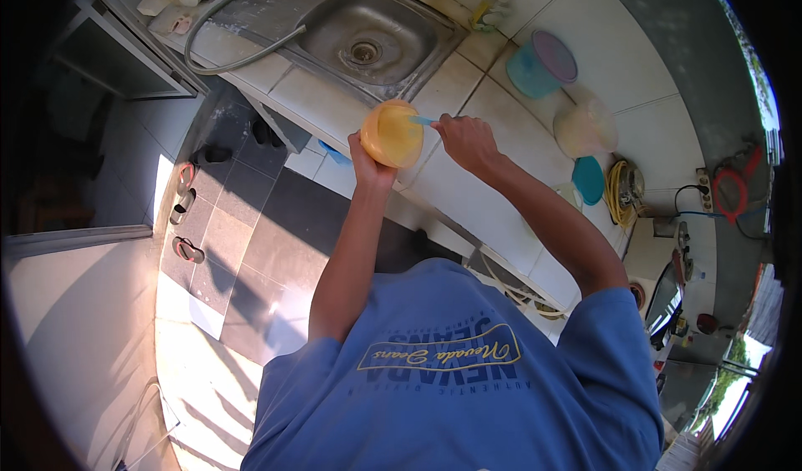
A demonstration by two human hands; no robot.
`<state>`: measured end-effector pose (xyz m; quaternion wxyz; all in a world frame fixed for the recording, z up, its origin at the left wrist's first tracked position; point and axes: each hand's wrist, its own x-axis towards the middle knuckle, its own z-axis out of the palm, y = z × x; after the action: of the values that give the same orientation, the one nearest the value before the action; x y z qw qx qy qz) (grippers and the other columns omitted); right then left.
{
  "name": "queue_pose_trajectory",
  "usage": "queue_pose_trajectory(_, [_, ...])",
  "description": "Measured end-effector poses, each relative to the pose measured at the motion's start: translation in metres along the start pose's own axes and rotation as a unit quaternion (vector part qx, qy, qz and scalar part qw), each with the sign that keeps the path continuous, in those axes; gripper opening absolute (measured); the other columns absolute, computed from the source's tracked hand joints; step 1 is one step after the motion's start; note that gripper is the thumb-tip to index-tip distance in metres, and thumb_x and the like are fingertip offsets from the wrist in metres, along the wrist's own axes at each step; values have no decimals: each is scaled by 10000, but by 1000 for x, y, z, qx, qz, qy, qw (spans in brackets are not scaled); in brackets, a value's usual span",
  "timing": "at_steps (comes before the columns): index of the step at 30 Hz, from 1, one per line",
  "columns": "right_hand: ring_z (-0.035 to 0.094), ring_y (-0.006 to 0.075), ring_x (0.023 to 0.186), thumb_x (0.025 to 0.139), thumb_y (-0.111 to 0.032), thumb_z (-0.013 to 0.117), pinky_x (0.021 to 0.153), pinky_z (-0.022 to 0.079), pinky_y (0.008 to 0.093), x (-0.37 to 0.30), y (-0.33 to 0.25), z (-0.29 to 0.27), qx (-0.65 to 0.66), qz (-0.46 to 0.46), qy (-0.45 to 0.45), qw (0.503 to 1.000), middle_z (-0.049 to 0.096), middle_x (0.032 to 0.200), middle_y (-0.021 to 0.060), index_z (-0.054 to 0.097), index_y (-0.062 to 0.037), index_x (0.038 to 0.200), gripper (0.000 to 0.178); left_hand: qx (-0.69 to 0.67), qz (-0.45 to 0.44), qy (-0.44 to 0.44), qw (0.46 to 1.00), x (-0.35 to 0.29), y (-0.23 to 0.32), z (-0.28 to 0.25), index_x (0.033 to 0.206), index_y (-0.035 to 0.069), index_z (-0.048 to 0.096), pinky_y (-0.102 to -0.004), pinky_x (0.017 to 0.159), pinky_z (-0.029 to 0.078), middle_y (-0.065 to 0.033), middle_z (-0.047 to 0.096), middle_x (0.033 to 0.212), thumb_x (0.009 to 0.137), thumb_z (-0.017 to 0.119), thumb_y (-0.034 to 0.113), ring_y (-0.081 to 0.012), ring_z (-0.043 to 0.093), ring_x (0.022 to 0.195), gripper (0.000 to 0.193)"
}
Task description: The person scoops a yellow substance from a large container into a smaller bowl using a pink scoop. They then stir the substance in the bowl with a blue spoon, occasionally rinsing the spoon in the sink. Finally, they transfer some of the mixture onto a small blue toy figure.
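Kitchen w/ white-tiled counter (511, 194), steel sink (411, 38) set in it, grey-tiled floor (284, 212) at L.

Fingers of R hand (468, 143) closed tight round a light-blue handle (423, 121); its other end goes into the orange bowl (391, 141). L hand (372, 164) has fingers part open, curved round bowl's lower-L side. Bowl is tilted, mouth mostly toward R hand, just in front of sink nr counter's front edge; can't tell if it touches counter. Inside looks pale yellow, contents unclear.

Further out: grey hose (188, 49) L of sink, soap bottle (491, 10) behind its R corner. Along wall to R: blue tub w/ purple lid (535, 68), translucent tub (585, 129), teal lid (588, 180), yellow coil (618, 193). Sandals (185, 250) on floor, far L.
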<state>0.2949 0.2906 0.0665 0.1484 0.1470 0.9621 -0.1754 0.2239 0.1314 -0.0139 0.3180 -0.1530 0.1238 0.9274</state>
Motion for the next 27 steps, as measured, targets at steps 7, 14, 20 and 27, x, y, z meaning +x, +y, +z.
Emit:
queue_pose_trajectory(7, [660, 399, 696, 976, -368, 512, 582, 505, 476, -7, 7, 15, 46, -2, -43, 998, 661, 783, 253, 673, -4, 805, 433, -12, 20, -3, 1000, 8, -6, 0, 1224, 68, 537, -432, 994, 472, -84, 588, 1218, 935, 357, 336, -252, 562, 1159, 433])
queue_pose_trajectory(14, [646, 395, 639, 980, -383, 510, 541, 502, 478, -11, 5, -6, 26, 6, -18, 999, 663, 778, 236, 682, -10, 811, 444, 3, 30, 12, 999, 10, -10, -3, 1216, 67, 543, -429, 993, 473, -81, 590, 1220, 939, 350, 338, -246, 565, 1161, 433])
queue_pose_trajectory(20, [655, 382, 680, 981, -371, 501, 559, 502, 468, -9, 8, 14, 19, -23, 2, 1000, 654, 761, 244, 678, 2, 842, 436, 2, 24, 6, 1000, 12, -11, -2, 1261, 64, 541, -452, 998, 488, -103, 591, 1240, 923, 354, 331, -268, 578, 1157, 470])
queue_pose_trajectory(27, [644, 342, 598, 982, -360, 502, 540, 491, 448, -10, 7, -4, 171, 45, -185, 967, 628, 622, 168, 637, -16, 801, 411, 8, 12, 23, 1000, 11, -8, -1, 1218, 66, 536, -433, 982, 480, -83, 578, 1221, 934, 351, 336, -246, 566, 1151, 434])
